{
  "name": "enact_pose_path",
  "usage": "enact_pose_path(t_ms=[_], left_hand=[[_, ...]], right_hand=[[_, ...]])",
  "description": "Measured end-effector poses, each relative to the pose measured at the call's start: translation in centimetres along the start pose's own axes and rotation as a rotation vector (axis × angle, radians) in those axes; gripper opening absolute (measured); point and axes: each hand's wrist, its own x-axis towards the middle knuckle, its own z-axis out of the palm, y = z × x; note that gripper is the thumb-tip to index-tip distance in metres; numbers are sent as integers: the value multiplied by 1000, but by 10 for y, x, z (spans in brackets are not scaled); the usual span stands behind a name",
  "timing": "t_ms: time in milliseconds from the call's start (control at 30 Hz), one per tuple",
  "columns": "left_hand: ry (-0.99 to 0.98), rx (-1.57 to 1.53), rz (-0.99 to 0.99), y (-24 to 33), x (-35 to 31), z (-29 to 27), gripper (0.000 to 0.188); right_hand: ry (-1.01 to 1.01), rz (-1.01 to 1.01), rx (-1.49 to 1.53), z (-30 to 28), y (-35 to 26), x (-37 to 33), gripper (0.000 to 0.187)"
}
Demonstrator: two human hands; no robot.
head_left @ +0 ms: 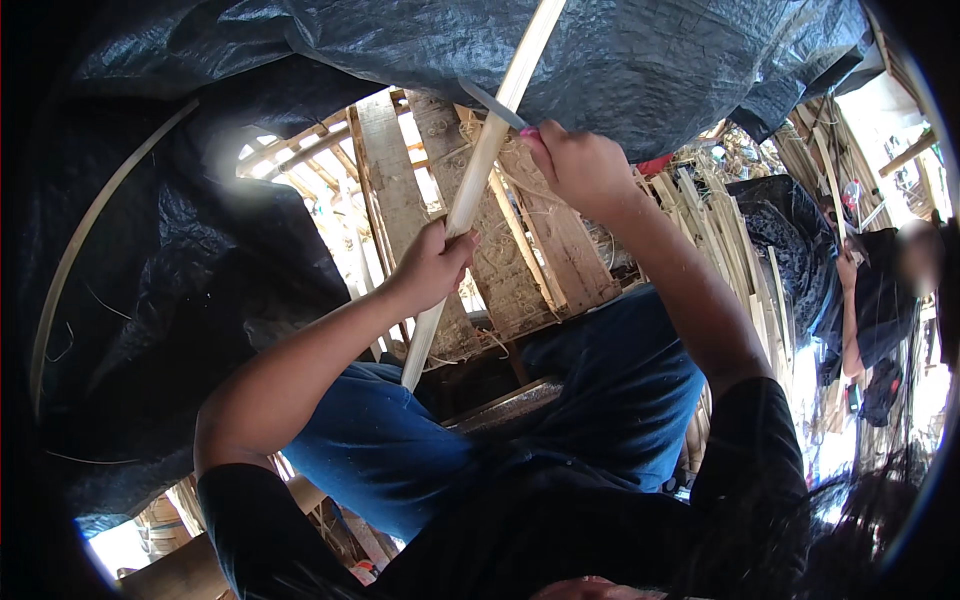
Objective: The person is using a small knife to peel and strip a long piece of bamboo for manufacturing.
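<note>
Left hand (pixel 437 265) closed round a pale strip (pixel 483 162), with a knife (pixel 482 97) held across it by the right hand (pixel 580 165).
The strip is gripped below its visible middle, its long axis slanted: from the left hand, the lower end is pointed down and leftward over the blue trousers (pixel 400 440), while the upper length is carried up and rightward out of view. The strip is touched directly by the left hand alone; the knife's pink handle is clasped in the right, set just to the strip's right, the blade crossing it up and rightward of the left hand. Curled shavings are scattered on the plank surface (pixel 395 170) beneath both hands. Beyond them a dark tarp (pixel 650 60) is hung; well rightward of the right hand, another person (pixel 885 290) is seen.
</note>
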Motion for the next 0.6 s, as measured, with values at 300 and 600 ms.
enact_pose_path(t_ms=[300, 600], left_hand=[[-54, -23, -16, 1, 0, -3, 13], [-62, -18, -4, -2, 2, -3, 12]], right_hand=[[-221, 35, -25, -15, 7, 18, 47], [-219, 4, -97, -17, 17, 34, 47]])
